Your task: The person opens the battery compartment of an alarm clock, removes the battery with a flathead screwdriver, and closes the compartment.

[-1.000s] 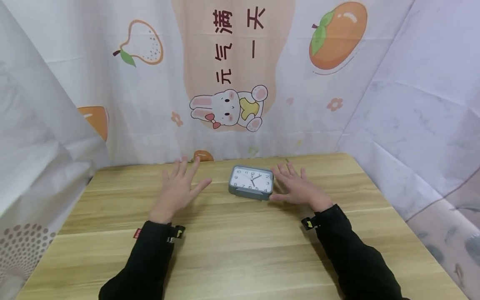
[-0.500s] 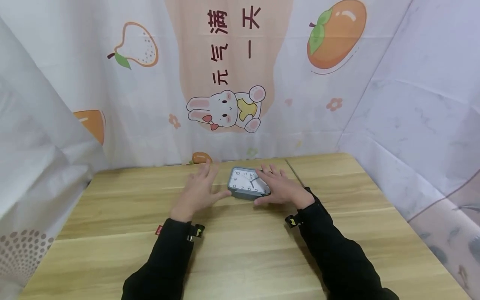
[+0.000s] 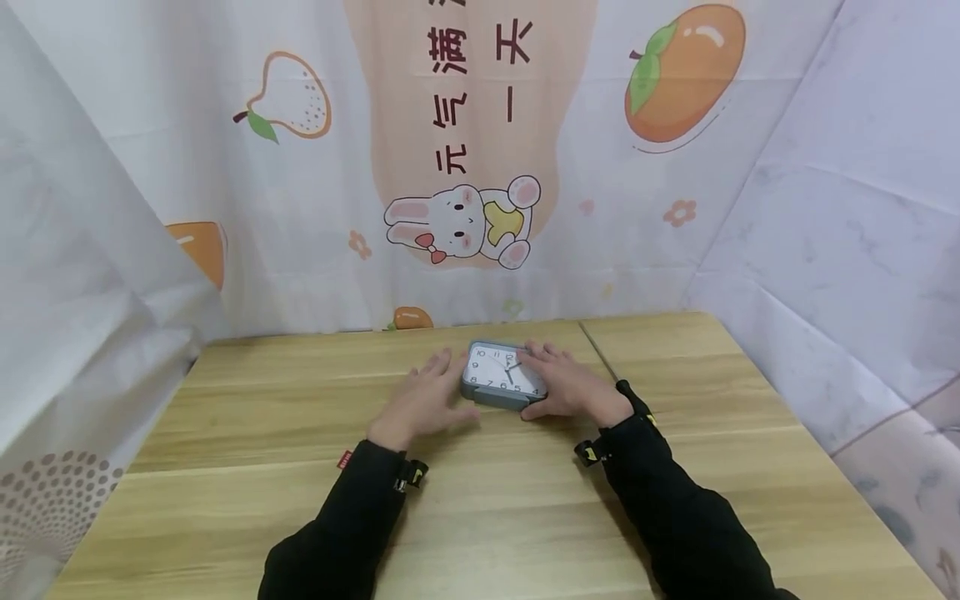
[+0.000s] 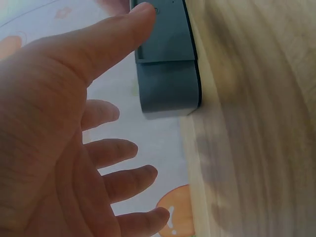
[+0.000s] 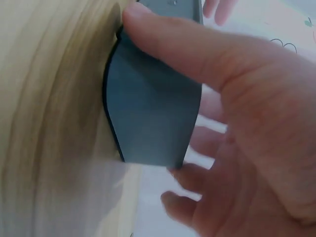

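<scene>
Clock, grey rectangular plastic alarm type (image 3: 504,383), flanked by right hand (image 3: 572,390) curled round one end and left hand (image 3: 422,404) spread beside the other; both ends are best clasped evenly before lifting.

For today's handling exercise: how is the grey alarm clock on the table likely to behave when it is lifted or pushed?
The clock looks stiff: a boxy plastic case. It probably slides, not rolls, since its sides are flat on the table. It leans back on a narrow base, so a push may tip it. The right hand grips one end; the left hand touches the other.
</scene>
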The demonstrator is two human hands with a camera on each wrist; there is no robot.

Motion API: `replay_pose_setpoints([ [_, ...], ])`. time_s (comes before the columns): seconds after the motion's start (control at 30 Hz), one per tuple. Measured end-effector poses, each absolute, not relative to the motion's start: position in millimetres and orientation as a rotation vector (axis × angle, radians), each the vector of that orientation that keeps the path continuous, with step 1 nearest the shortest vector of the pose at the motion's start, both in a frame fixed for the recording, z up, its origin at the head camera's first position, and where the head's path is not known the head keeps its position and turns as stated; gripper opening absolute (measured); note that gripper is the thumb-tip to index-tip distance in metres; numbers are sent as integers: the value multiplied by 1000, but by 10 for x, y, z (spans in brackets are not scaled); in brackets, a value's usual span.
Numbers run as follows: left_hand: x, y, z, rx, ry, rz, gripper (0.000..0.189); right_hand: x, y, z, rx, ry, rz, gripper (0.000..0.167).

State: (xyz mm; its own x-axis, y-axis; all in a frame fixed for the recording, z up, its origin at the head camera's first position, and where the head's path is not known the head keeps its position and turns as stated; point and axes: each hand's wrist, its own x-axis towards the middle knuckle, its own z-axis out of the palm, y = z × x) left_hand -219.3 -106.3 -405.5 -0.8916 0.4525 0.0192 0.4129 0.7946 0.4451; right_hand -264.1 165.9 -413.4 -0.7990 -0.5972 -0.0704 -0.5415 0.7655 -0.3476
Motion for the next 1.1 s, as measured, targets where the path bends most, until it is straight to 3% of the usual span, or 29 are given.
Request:
replay_pose_setpoints([
  [0.27,-2196,-1072,-4085,710,2908,622,105,-2583,1465,-4088,-1034,2713,-448,100],
  [1.1,-2103,-1004,-4194,729,2893,630,111,-2494,1443,-4051,-994,2714,-334,103],
])
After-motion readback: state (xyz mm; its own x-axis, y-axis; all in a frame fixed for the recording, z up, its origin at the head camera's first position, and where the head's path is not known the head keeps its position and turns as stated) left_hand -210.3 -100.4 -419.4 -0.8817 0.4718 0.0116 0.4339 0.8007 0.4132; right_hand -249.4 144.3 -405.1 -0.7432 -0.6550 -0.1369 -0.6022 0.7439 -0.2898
